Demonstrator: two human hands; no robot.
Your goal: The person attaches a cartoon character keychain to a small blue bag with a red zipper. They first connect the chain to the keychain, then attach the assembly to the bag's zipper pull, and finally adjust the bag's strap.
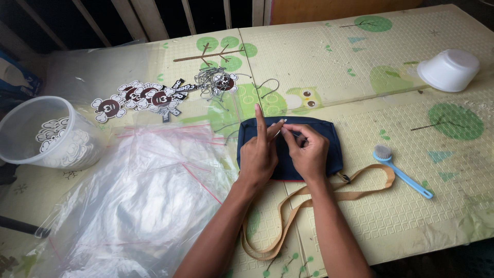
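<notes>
A small navy blue pouch (329, 146) with a tan strap (360, 188) lies flat on the pale patterned play mat (360, 77). Both of my hands rest on top of it. My left hand (259, 154) has its index finger pointing up and its thumb pressed toward a thin metal loop or wire near the pouch's upper edge. My right hand (307, 150) pinches that same small metal piece with its fingertips. The piece itself is tiny and partly hidden by my fingers.
Clear plastic zip bags (139, 195) are heaped at the left. A clear tub (23, 128) holds cloud-shaped tags. Black-and-white skull tags (139, 97) and a tangle of thin metal loops (213, 82) lie behind. A blue brush (404, 172) and an overturned white bowl (448, 69) sit right.
</notes>
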